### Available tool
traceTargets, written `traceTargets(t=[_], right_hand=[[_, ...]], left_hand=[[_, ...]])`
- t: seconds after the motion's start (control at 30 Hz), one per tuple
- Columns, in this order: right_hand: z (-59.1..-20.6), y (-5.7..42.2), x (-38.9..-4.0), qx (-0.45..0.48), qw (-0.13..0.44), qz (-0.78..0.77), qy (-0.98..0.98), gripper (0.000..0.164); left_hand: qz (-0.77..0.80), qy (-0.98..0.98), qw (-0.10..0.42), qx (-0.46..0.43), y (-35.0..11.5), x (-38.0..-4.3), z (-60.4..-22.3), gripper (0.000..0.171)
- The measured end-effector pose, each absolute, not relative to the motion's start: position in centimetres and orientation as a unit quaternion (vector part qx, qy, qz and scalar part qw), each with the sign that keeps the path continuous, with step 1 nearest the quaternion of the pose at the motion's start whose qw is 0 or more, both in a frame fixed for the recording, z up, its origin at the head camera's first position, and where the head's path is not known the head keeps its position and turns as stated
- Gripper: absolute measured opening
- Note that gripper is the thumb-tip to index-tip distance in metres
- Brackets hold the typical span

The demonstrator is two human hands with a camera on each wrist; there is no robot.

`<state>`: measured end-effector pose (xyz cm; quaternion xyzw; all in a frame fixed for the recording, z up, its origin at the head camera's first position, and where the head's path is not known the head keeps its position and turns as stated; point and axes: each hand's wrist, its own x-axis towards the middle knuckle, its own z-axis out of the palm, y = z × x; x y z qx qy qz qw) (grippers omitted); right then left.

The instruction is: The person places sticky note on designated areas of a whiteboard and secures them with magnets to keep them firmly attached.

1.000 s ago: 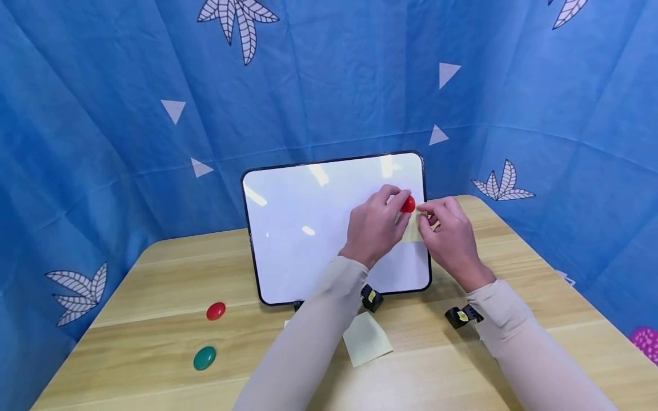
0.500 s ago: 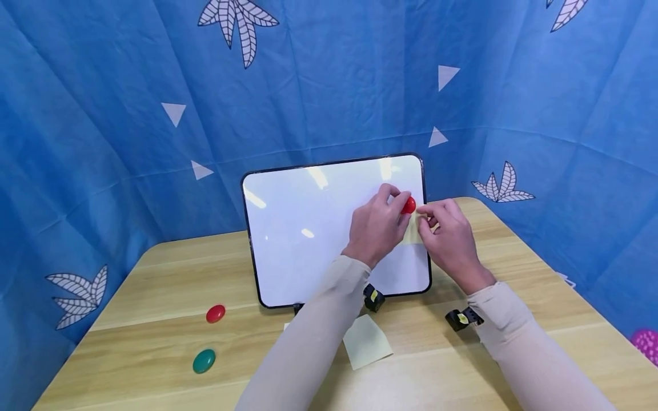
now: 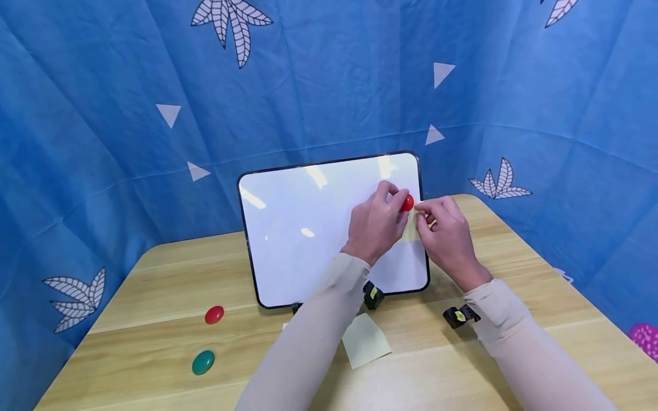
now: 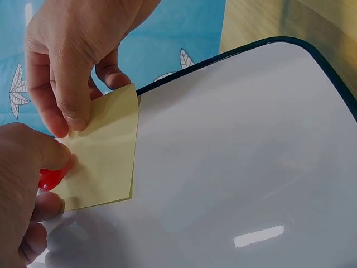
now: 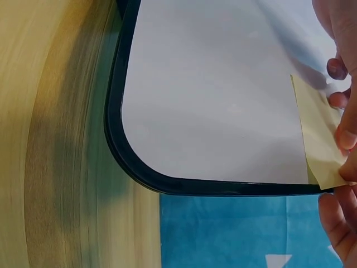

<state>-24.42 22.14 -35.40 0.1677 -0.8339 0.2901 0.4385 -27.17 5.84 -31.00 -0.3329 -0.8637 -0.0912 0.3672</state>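
Note:
My left hand (image 3: 375, 225) pinches a round red magnet (image 3: 408, 203) at the right part of the whiteboard (image 3: 303, 245). Under the magnet lies a yellow sticky note (image 4: 106, 151), partly covered by both hands in the head view. My right hand (image 3: 451, 234) pinches the note near the board's right edge, thumb and fingertips right at the paper. In the right wrist view, one corner of the paper (image 5: 321, 151) stands slightly off the board, overlapping its black rim.
The whiteboard leans upright on a wooden table (image 3: 169, 285). Another yellow note (image 3: 366, 341) lies in front of it, beside my left sleeve. At the left are a red magnet (image 3: 214, 314) and a green magnet (image 3: 203, 362). Behind hangs a blue curtain (image 3: 329, 74).

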Motion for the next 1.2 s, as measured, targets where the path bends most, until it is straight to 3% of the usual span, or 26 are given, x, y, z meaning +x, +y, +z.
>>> traceTargets(t=[0.6, 1.2], right_hand=[[-35.2, 22.0, -24.3, 0.152, 0.447, 0.278, -0.837, 0.016], [-34.8, 21.0, -23.7, 0.160, 0.452, 0.298, -0.825, 0.013]], left_hand=[[-0.098, -0.867, 0.361, -0.329, 5.8, -27.1, -31.1, 0.043], [-0.115, -0.865, 0.361, -0.331, 2.8, -25.7, -31.6, 0.030]])
